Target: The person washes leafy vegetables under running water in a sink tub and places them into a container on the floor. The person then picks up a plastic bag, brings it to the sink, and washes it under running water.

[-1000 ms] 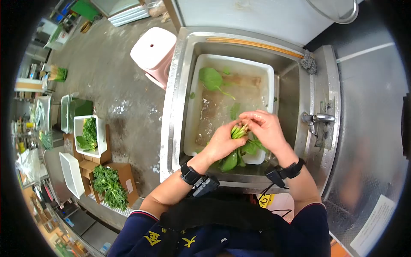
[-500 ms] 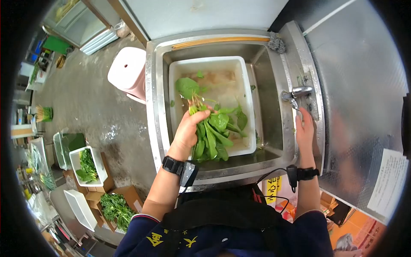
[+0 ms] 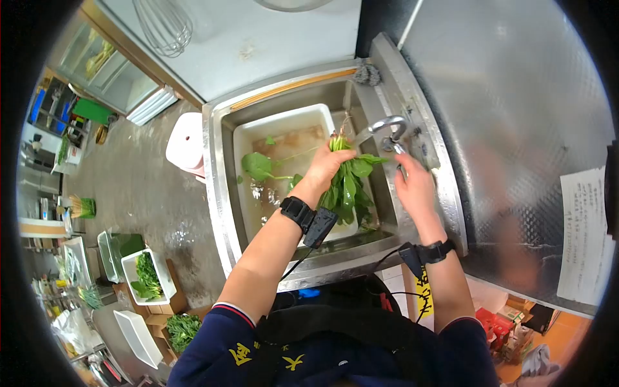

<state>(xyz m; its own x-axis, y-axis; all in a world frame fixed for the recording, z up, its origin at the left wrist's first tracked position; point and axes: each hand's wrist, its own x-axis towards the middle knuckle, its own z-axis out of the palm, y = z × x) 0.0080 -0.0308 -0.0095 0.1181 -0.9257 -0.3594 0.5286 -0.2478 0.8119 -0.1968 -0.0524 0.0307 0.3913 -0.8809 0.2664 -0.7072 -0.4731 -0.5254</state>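
My left hand [image 3: 330, 165] is closed round the stems of a bunch of spinach [image 3: 349, 191]. Its root ends point up toward the tap [image 3: 391, 122] and its leaves hang over the right side of the white tub [image 3: 242, 138]. A pale streak at the spout looks like running water. At the tap's lever, my right hand [image 3: 414, 186] has its fingers closed on the handle [image 3: 399, 149]. Cloudy water fills the tub, where a loose leaf [image 3: 256, 166] floats.
The tub stands inside a steel sink [image 3: 216, 193]. Wooden sticks [image 3: 290, 89] and a grey scourer [image 3: 367, 74] lie on the back rim. A pink-and-white stool [image 3: 185, 138] stands left. Farther left, a white crate [image 3: 166, 282] holds more greens. A metal wall [image 3: 509, 129] rises at the right.
My left hand has carried the spinach right, toward the tap. Water now seems to run from the spout. My right hand stays at the handle while the camera view has turned.
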